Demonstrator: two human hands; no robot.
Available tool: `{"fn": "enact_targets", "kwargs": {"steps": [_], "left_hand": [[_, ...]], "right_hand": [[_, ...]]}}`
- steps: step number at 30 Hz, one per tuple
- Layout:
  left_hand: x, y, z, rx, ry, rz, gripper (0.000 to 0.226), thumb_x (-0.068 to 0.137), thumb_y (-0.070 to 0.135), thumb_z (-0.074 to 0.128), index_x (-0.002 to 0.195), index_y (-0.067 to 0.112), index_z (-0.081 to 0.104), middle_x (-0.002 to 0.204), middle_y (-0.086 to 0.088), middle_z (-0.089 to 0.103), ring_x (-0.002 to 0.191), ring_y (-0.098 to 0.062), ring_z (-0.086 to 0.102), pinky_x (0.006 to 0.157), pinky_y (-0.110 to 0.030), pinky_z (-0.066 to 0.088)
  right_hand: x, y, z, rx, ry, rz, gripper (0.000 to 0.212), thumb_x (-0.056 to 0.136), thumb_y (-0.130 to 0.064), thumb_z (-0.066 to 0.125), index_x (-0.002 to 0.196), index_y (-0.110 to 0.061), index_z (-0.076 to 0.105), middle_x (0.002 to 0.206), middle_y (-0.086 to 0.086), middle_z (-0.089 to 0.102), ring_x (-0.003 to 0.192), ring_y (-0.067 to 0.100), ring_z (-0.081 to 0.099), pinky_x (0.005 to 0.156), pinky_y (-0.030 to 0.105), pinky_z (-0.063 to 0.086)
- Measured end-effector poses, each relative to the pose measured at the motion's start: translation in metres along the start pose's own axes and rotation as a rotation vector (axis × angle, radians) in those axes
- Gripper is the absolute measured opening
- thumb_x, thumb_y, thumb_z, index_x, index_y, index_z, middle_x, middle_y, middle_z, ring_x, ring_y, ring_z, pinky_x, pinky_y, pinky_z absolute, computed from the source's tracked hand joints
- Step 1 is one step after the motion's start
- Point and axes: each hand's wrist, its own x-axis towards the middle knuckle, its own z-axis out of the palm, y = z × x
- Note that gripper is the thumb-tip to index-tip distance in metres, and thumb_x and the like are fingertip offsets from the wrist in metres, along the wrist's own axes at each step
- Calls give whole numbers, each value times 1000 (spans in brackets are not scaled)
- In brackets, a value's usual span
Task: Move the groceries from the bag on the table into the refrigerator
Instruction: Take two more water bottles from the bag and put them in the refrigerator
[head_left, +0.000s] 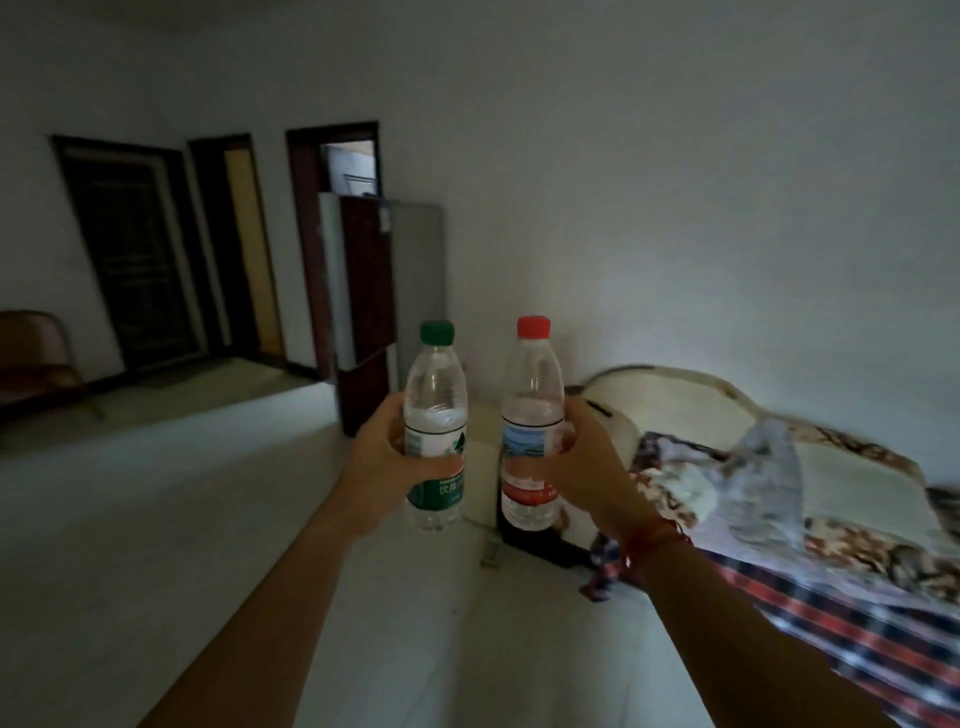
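Green-capped bottle (435, 395) sits in the left grip (382, 457), whose fingers curl round its label. The red-capped bottle (532, 384) sits the same way in the right grip (589, 467). Both bottles stand up straight, well apart from the fridge (382, 291). The bag (763, 478) lies near the far edge of the tabletop (883, 639). With both grips full, working the fridge door could let a bottle slip and fall. The green label shows "饮用"; the red label is too blurry to read.
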Motion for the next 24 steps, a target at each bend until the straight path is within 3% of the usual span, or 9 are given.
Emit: {"fn": "enact_targets", "kwargs": {"steps": [2, 7, 12, 17, 21, 24], "left_hand": [[-9, -2, -30, 8, 54, -15, 72, 63, -4, 86, 121, 25, 57, 106, 4, 73, 95, -9, 71, 78, -30, 59], [-34, -11, -108, 40, 193, -42, 69, 63, -3, 86, 115, 33, 58, 105, 6, 73, 95, -8, 70, 77, -29, 58], [-50, -17, -167, 55, 279, -67, 70, 61, 0, 88, 117, 31, 58, 107, 4, 73, 96, -11, 70, 79, -32, 58], [-53, -20, -203, 50, 298, -61, 70, 62, -3, 86, 114, 35, 57, 105, 6, 72, 92, -7, 71, 72, -25, 57], [-49, -24, -227, 52, 310, -57, 68, 63, -2, 86, 112, 36, 57, 104, 8, 72, 90, -3, 70, 66, -19, 56], [-42, -32, -244, 55, 337, -65, 67, 63, -2, 86, 111, 35, 57, 104, 7, 71, 92, -8, 70, 72, -26, 57]], "right_hand": [[8, -4, 33, 14, -56, -20, 60, 62, -20, 91, 111, -29, 57, 103, -5, 71, 92, 10, 70, 81, 37, 60], [18, -21, 115, 74, -203, -50, 72, 56, -25, 91, 119, -30, 57, 106, -5, 72, 92, 11, 72, 81, 37, 61], [21, -38, 176, 132, -268, -72, 64, 64, -7, 89, 114, -29, 56, 99, -12, 70, 83, -3, 69, 66, 19, 57], [27, -40, 219, 148, -296, -62, 70, 58, -15, 93, 117, -30, 58, 102, -7, 73, 90, 11, 72, 83, 41, 60], [35, -46, 246, 155, -318, -67, 76, 50, -27, 93, 117, -34, 57, 103, -7, 73, 93, 14, 72, 84, 45, 59], [43, -48, 262, 146, -322, -74, 72, 56, -18, 92, 117, -33, 56, 103, -7, 72, 93, 13, 71, 85, 44, 59]]}}
